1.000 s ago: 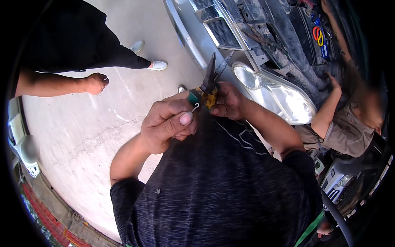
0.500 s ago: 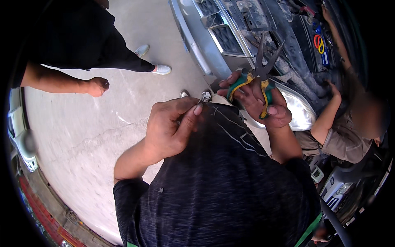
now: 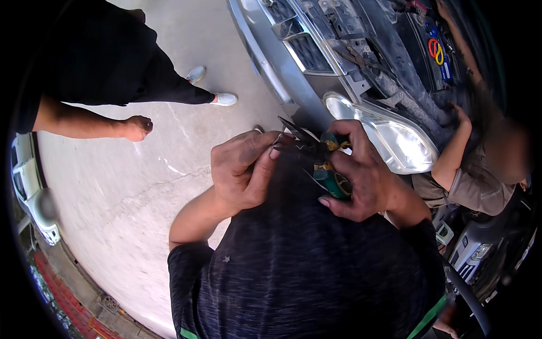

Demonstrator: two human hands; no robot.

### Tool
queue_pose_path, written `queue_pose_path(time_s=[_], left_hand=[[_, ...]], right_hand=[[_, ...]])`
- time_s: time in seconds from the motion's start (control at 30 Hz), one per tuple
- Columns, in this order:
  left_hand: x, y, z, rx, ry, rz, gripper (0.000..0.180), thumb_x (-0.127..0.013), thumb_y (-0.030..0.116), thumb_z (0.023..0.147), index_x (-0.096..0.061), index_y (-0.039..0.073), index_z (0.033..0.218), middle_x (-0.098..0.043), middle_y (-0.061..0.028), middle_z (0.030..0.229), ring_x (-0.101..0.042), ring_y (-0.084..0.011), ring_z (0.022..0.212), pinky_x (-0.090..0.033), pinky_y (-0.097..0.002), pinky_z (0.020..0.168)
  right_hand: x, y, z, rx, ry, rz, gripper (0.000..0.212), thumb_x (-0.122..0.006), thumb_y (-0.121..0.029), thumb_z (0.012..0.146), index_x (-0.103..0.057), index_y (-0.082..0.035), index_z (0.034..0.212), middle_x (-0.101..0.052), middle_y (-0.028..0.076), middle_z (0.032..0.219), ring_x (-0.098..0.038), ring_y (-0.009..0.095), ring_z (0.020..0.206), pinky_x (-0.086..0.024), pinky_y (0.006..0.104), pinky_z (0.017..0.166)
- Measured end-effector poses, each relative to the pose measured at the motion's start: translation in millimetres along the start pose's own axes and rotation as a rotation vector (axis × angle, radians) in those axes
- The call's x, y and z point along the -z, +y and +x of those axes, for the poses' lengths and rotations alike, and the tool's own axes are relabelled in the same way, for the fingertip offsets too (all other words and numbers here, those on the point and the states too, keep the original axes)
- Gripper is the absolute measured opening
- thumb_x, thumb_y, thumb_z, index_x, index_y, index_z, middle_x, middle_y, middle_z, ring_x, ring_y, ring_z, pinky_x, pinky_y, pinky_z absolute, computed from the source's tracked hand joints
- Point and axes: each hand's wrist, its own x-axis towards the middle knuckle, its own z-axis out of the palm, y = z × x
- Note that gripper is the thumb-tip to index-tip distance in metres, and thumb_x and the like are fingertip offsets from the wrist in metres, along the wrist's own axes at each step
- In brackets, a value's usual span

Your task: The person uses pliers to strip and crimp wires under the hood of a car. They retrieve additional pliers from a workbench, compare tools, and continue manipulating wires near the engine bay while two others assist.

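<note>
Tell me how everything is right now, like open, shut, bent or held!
Pointed metal pliers with green-and-yellow handles: held, jaws parted.
Small bent silvery metal hook: pinched.
Bare left hand: finger and thumb closed on the hook.
Bare right hand: curled around the pliers' handles.
Big clear car headlight: bright; can't tell if switched on.
Grimy dark engine bay: uncovered.
Person in black clothes: standing.

Car-repair yard (image 3: pixel 130 209): open engine bay (image 3: pixel 395 85)

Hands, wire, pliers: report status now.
Left hand pinching wire. Right hand holding pliers, jaws near wire. Headlight beyond right hand, not between the two.
</note>
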Motion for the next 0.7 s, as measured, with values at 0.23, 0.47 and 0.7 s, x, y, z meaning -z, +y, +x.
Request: queue_pose_path(time_s=[0.23, 0.47, 0.7], left_hand=[[0, -10, -15, -0.209, -0.02, 0.202, 0.015, -0.055, -0.001, 0.078, -0.063, -0.007, 0.089, -0.066, -0.0159, 0.073, -0.058, -0.0213, 0.055, -0.047, -0.0272, 0.055], [9, -8, -19, -0.286, -0.09, 0.348, 0.02, -0.054, -0.003, 0.075, -0.064, -0.006, 0.092, -0.069, -0.0156, 0.08, -0.063, -0.0236, 0.061, -0.05, -0.0292, 0.058], [5, -11, -20, -0.367, -0.061, 0.404, 0.034, -0.062, 0.006, 0.07, -0.064, 0.006, 0.104, -0.07, -0.0074, 0.091, -0.061, -0.0142, 0.057, -0.047, -0.0263, 0.05]], right_hand=[[-1, -10, 2, 0.069, 0.041, -0.144, 0.037, -0.078, -0.021, 0.054, -0.057, -0.005, 0.081, -0.041, 0.019, 0.111, -0.048, 0.034, 0.099, -0.043, 0.0437, 0.082], [-3, -13, 3, 0.104, 0.041, -0.183, 0.039, -0.079, -0.018, 0.049, -0.057, -0.006, 0.079, -0.045, 0.017, 0.106, -0.05, 0.032, 0.096, -0.043, 0.0433, 0.078], [-4, -6, 0, 0.167, 0.038, -0.136, 0.04, -0.078, -0.014, 0.048, -0.055, -0.005, 0.079, -0.045, 0.017, 0.107, -0.052, 0.032, 0.092, -0.045, 0.0439, 0.076]])
